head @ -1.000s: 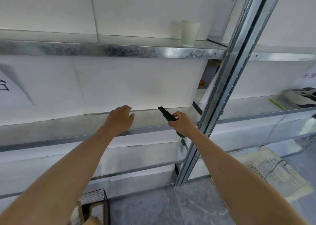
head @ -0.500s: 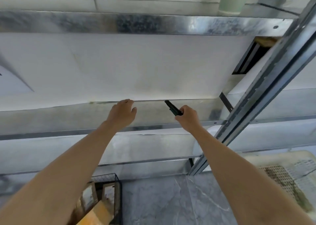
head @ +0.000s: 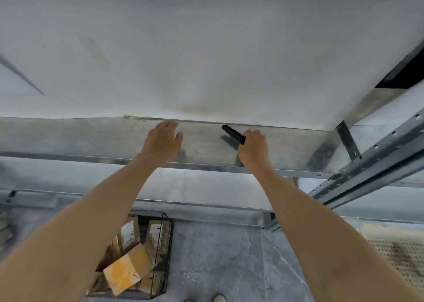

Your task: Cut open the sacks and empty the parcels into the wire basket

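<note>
the black cutter [head: 232, 136] has its long axis slanted, and the free end points up and to the left, away from the right hand [head: 253, 149], which grips its lower end. it is slim and dark, just over the metal shelf [head: 91, 139]. the left hand [head: 163, 141], well apart to the left, is relaxed and holds nothing. both arms reach forward. below the left forearm stands the wire basket [head: 168, 239] with brown parcels [head: 127, 269] inside.

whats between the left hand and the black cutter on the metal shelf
Head view: only bare grey metal shelf between left hand and slim black cutter.
</note>
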A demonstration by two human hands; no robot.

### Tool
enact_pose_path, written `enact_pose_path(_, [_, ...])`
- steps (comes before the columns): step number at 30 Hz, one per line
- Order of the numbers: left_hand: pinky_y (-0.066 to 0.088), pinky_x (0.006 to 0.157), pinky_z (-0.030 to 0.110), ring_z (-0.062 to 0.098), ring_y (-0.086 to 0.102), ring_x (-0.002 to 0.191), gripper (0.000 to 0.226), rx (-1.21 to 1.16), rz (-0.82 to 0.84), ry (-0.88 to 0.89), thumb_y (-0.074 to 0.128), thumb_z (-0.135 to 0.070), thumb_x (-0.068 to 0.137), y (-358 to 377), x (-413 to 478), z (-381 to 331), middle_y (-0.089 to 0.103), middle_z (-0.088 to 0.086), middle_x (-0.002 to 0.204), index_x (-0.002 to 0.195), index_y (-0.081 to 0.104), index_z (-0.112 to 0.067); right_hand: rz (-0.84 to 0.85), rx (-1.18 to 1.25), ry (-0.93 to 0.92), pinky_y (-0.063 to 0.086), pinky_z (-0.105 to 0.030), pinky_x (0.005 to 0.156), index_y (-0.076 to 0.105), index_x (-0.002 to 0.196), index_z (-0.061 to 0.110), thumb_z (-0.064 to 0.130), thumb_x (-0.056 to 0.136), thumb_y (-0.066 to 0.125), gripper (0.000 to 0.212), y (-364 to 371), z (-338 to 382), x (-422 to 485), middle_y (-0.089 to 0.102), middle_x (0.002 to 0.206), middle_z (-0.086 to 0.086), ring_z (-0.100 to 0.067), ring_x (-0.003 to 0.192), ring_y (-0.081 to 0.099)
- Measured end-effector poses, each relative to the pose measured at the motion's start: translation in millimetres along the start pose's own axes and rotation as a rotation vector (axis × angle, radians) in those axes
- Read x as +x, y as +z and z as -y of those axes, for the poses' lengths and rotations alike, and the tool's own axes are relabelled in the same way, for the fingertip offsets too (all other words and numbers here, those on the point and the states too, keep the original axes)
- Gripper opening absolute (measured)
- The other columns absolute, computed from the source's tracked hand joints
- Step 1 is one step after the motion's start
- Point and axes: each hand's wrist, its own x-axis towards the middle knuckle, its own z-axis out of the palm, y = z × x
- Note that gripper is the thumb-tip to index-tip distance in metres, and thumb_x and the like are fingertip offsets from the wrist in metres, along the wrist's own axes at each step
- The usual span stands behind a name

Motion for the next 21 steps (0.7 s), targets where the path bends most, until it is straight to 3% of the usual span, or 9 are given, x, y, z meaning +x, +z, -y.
enact_pose_path(5, [0.030, 0.107, 0.036, 0.024, 0.039, 0.133, 0.042, 0.017, 0.007, -0.064, 0.040, -0.022, 0.098, 2.4, -0.1, 6.8, 0.048, 0.010, 0.141, 0.136, 0.046, -0.004, 0.033, -0.105, 0.006, 0.037, -0.038, 0.085, 0.055, 0.115, 0.007, 0.009, 0.089, 0.046, 0.027, 9.4, -0.2, 10.6, 0.052, 0.116, -0.012, -0.030, 0.107, 0.047])
enact_pose_path(15, [0.030, 0.109, 0.038, 0.024, 0.039, 0.133, 0.043, 0.003, 0.010, -0.075, 0.038, -0.025, 0.099, -5.3, -6.8, 18.8, 0.047, 0.009, 0.142, 0.137, 0.044, -0.004, 0.086, -0.158, 0.045, 0.035, -0.041, 0.090, 0.054, 0.118, 0.008, 0.005, 0.088, 0.044, 0.031, 8.0, 5.5, 9.8, 0.046, 0.122, -0.013, -0.032, 0.112, 0.041])
enact_pose_path(21, [0.031, 0.108, 0.039, 0.025, 0.039, 0.133, 0.043, -0.022, 0.002, -0.053, 0.038, -0.025, 0.099, -15.7, -23.0, 36.7, 0.047, 0.009, 0.142, 0.137, 0.044, -0.005, -0.014, -0.084, 0.036, 0.034, -0.039, 0.095, 0.049, 0.127, 0.006, 0.002, 0.087, 0.042, 0.040, -1.0, 21.1, -11.7, 0.048, 0.125, -0.015, -0.033, 0.113, 0.045])
